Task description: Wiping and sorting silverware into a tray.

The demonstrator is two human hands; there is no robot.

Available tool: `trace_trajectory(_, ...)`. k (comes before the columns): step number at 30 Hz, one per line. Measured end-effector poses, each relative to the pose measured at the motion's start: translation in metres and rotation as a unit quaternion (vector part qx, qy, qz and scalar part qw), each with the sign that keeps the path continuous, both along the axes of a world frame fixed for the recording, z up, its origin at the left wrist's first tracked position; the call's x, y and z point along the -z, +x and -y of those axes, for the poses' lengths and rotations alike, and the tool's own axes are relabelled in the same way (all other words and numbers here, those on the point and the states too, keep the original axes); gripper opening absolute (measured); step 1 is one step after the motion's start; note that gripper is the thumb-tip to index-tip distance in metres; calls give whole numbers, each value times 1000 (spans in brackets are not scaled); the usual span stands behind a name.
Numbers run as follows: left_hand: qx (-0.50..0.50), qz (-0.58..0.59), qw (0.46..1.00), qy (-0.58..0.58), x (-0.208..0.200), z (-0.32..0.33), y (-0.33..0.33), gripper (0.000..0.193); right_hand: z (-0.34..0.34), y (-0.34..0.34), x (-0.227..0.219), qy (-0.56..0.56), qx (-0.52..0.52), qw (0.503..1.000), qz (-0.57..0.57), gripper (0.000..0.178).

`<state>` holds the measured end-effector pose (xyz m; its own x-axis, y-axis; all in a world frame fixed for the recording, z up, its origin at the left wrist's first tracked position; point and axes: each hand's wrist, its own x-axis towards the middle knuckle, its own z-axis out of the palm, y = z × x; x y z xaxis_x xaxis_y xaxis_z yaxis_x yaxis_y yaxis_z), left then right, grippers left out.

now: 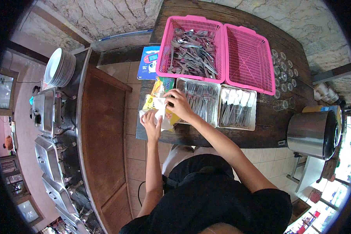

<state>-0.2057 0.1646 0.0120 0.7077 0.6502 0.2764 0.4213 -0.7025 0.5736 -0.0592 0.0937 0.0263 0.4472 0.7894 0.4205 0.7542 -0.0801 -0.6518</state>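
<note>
Plainly, a white tissue [158,104] lies between the hands, above a yellow package [171,117] at the table's [269,130] near edge. The left hand [150,121] holds it between thumb and fingers; the right hand [177,103] bends its fingers against the tissue's right side (whether they pinch it, one cannot tell). Just to the right stands a white basket [179,80] of forks [199,93]; beyond, a pink basket [164,54] holds jumbled cutlery [195,50].

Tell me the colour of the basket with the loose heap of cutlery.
Bright pink; the basket shows best in the head view.
</note>
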Motion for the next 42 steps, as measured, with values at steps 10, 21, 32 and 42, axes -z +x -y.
trace_trajectory(10,-27,-8,993,-116,8,-3,7,24,21,23,-31,64,98,992,-36,21)
trace_trajectory(21,-6,144,919,-366,-47,23,43,34,61,1,-43,69,115,989,-66,15)
trace_trajectory(32,-86,251,529,-806,-55,83,65,33,105,-29,-41,-27,84,983,159,27)
trace_trajectory(42,-110,380,565,-724,-60,63,71,36,149,-4,-23,-39,157,967,199,29)
